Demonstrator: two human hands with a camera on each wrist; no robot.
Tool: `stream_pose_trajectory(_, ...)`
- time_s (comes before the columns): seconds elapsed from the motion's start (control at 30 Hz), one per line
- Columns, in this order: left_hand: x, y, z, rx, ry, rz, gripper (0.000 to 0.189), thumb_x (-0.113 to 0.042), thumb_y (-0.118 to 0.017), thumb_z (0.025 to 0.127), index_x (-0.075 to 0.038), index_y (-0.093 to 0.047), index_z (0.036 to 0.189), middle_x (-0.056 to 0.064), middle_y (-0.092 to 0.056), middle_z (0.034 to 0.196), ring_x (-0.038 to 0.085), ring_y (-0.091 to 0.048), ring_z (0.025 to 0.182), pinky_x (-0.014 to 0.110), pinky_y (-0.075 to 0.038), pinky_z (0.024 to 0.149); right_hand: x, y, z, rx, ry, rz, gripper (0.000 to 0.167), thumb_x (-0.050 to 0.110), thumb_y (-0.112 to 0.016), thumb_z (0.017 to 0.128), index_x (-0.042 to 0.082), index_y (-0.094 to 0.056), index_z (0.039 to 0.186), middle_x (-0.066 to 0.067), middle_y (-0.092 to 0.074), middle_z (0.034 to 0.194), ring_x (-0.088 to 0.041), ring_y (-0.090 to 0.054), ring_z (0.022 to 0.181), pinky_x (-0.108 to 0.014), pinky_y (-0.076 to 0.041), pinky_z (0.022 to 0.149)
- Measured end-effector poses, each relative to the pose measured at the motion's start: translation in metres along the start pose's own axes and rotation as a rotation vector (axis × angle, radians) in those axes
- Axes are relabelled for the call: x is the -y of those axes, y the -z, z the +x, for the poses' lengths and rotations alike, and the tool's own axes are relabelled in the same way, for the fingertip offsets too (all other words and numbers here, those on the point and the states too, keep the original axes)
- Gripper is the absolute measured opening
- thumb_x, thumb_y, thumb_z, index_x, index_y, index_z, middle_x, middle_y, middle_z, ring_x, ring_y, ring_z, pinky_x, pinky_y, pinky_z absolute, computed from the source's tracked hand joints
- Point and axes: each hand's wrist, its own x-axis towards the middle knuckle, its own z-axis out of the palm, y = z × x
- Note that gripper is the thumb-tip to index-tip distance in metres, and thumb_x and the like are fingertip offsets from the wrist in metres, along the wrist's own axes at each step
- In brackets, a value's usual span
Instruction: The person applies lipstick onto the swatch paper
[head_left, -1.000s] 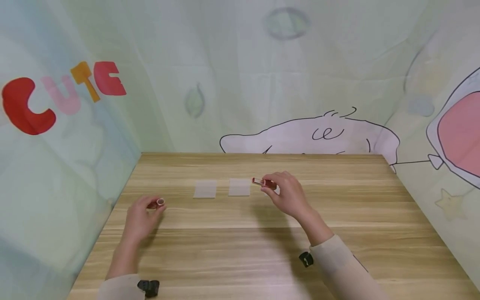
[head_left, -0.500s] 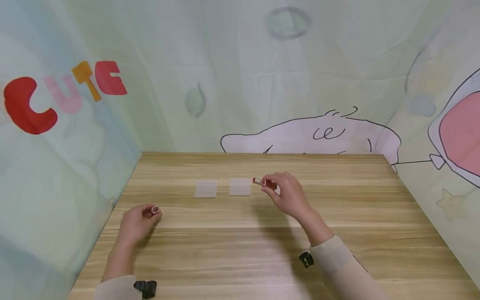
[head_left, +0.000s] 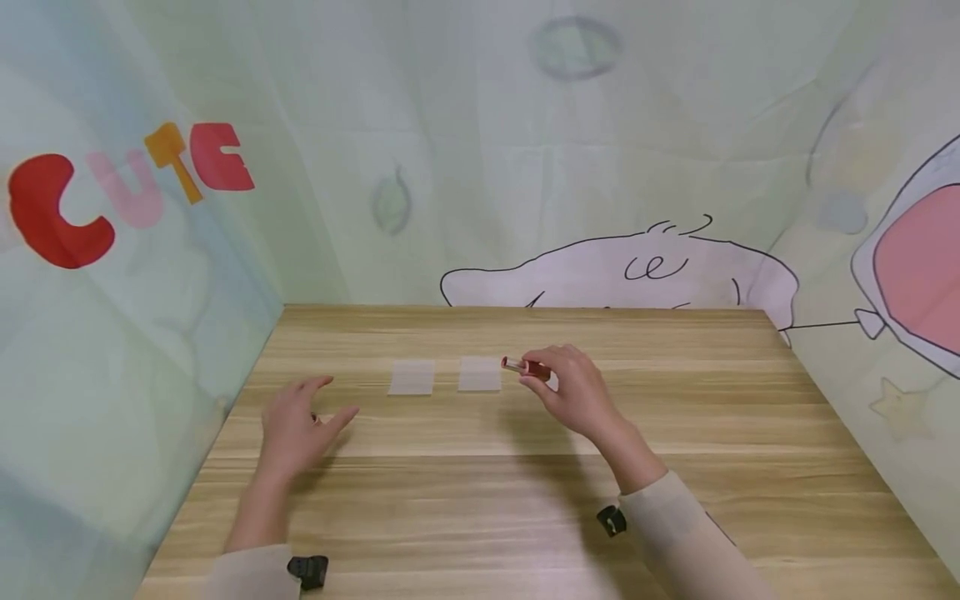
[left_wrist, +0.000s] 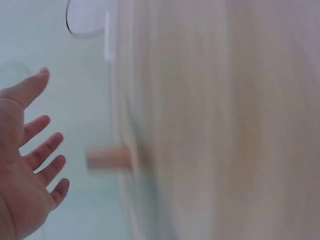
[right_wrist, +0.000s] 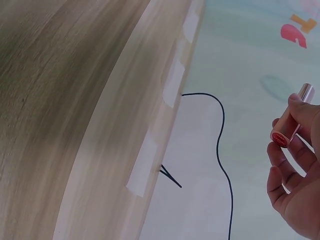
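My right hand (head_left: 577, 387) pinches an uncapped lipstick (head_left: 536, 371) between thumb and fingers, above the back part of the table. Its shiny silver inner sleeve points left in the head view. In the right wrist view, the lipstick (right_wrist: 290, 120) shows a red round base end. On the left, my left hand (head_left: 296, 429) is spread, thumb and fingers apart, holding nothing. Beside it the lipstick cap (left_wrist: 110, 158), a blurred pinkish cylinder, stands on the table in the left wrist view. In the head view the left hand mostly hides the cap (head_left: 315, 418).
Pale translucent squares lie in a row toward the table's back: a left square (head_left: 411, 377), a middle square (head_left: 480, 374), and a third square (right_wrist: 144, 170) partly behind the right hand in the head view. A printed cloth backdrop (head_left: 337, 167) encloses the wooden table (head_left: 465, 500).
My left hand pulled the cap slightly back toward the left, then let go of it; its fingers have spread. My right hand and the lipstick have stayed nearly still.
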Motion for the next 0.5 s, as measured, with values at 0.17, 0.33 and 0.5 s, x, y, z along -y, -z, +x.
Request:
stream_pose_trajectory(0.17,-0.039,-0.016,0.007,0.016,-0.114,-0.172,0.046,-0.017,-0.079,0.09,0.004,-0.062,0.127,0.024,-0.06,0.125,0.043,-0.055,0.116,0.06,-0.042,0.099,0.005,0.0,0.001,0.01,0.033,0.036,0.015,0.017,-0.08,0.088,0.013,-0.076,0.102,0.006,-0.069,0.088,-0.011,-0.056,0.079,-0.033,-0.046,0.071)
stream_pose_trajectory(0.33,-0.079,-0.038,0.01,0.177,-0.149,-0.279,0.042,-0.025,-0.079,0.09,-0.003,-0.067,0.124,0.011,-0.068,0.107,0.019,-0.06,0.082,0.036,-0.052,0.073,0.011,-0.002,-0.001,0.039,0.073,0.048,0.018,0.016,-0.082,0.086,0.013,-0.076,0.103,0.008,-0.07,0.089,-0.009,-0.056,0.078,-0.033,-0.047,0.073)
stream_pose_trajectory(0.5,-0.116,-0.052,0.014,0.318,-0.146,-0.407,0.044,-0.031,-0.08,0.089,-0.008,-0.067,0.124,0.007,-0.068,0.103,0.013,-0.056,0.076,0.026,-0.046,0.061,0.015,-0.004,-0.002,0.067,0.152,0.033,0.019,0.018,-0.081,0.087,0.013,-0.076,0.105,0.008,-0.073,0.092,-0.009,-0.058,0.081,-0.031,-0.049,0.072)
